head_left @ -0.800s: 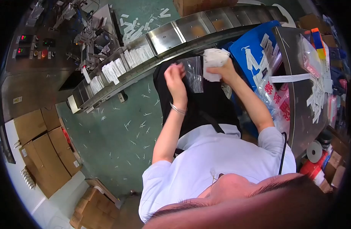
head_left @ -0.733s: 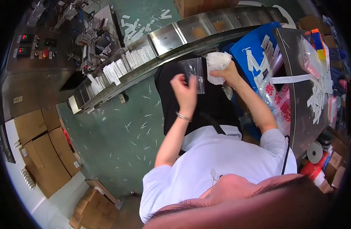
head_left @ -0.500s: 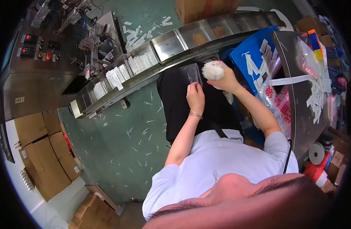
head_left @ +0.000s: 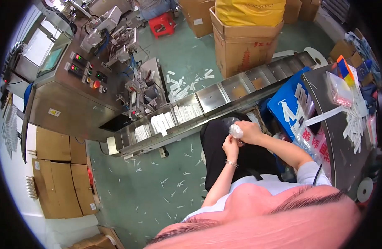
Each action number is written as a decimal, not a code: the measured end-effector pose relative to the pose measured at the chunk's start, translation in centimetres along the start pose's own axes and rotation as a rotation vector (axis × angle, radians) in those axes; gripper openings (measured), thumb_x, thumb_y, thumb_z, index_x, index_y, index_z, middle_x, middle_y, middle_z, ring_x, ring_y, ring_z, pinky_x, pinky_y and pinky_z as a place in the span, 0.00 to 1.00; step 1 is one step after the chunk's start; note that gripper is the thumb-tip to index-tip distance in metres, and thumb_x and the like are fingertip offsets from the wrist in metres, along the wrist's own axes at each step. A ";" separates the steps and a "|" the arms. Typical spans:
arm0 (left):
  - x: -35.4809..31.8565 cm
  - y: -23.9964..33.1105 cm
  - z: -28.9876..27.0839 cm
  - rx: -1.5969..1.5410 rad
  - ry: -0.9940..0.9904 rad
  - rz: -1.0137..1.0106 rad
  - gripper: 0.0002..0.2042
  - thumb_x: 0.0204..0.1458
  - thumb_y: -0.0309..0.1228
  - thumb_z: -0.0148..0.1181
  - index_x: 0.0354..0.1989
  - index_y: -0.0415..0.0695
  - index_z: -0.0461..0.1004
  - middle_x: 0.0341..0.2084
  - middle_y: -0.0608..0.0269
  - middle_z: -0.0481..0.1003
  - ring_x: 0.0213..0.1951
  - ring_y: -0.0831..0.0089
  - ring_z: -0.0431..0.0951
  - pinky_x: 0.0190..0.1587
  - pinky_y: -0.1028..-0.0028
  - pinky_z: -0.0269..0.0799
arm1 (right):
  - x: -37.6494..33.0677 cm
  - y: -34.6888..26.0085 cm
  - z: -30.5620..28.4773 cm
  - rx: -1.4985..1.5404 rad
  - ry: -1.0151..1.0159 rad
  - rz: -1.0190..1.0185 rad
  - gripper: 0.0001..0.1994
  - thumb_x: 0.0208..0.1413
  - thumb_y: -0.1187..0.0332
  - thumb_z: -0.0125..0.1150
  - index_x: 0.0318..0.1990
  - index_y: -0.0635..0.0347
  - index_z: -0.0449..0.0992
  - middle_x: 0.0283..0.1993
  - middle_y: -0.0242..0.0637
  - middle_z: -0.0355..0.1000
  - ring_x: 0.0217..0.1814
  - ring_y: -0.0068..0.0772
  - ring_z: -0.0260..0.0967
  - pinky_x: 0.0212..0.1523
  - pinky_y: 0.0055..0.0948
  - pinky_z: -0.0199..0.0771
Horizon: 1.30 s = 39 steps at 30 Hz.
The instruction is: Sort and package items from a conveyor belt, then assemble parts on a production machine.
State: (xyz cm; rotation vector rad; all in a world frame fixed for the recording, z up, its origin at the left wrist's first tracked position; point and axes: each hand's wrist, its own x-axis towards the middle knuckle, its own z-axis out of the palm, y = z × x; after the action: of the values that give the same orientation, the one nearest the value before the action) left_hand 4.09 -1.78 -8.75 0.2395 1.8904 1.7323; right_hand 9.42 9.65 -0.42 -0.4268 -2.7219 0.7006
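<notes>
Since last frame, hands have come tog.: L hand (head_left: 230, 146) now right beside R hand (head_left: 249, 133), white bundle (head_left: 236, 131) between, over lap (head_left: 216, 151). R grips bundle; L fingers look pinched on clear bag (head_left: 230, 120). So bag & bundle now meet; we can't tell if/how far bundle's in. We note loose strips (head_left: 352, 136) on counter (head_left: 338, 145), R side.

Warning triangle (head_left: 54, 112) on machine (head_left: 74, 101); red lettering (head_left: 307, 135) on bag (head_left: 311, 139).
</notes>
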 end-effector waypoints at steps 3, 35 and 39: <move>-1.0 0.9 0.4 -0.176 0.087 -0.025 0.07 0.55 0.27 0.52 0.34 0.35 0.71 0.20 0.63 0.73 0.18 0.81 0.70 0.20 0.77 0.68 | -0.7 0.4 0.3 -0.127 -0.021 -0.121 0.17 0.39 0.68 0.60 0.41 0.57 0.69 0.30 0.40 0.69 0.32 0.42 0.70 0.32 0.39 0.69; 0.9 1.9 -0.5 0.255 -0.004 0.603 0.04 0.51 0.24 0.49 0.35 0.38 0.65 0.45 0.49 0.67 0.48 0.54 0.68 0.55 0.62 0.59 | -1.9 1.3 0.0 0.469 -0.021 -0.063 0.13 0.46 0.71 0.60 0.41 0.63 0.71 0.47 0.44 0.65 0.51 0.45 0.63 0.52 0.35 0.62; 1.1 4.1 -1.7 0.591 -0.090 0.872 0.08 0.50 0.27 0.53 0.36 0.39 0.65 0.45 0.49 0.67 0.49 0.53 0.67 0.59 0.56 0.52 | -3.3 1.5 3.6 0.474 0.259 0.086 0.11 0.48 0.73 0.57 0.40 0.63 0.72 0.47 0.43 0.67 0.48 0.44 0.63 0.52 0.34 0.61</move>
State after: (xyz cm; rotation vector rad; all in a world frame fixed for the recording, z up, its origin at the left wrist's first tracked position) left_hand 1.36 -2.08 -5.08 1.5202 2.3627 1.5029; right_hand 11.48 8.23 -4.89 -0.4795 -2.2134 1.1844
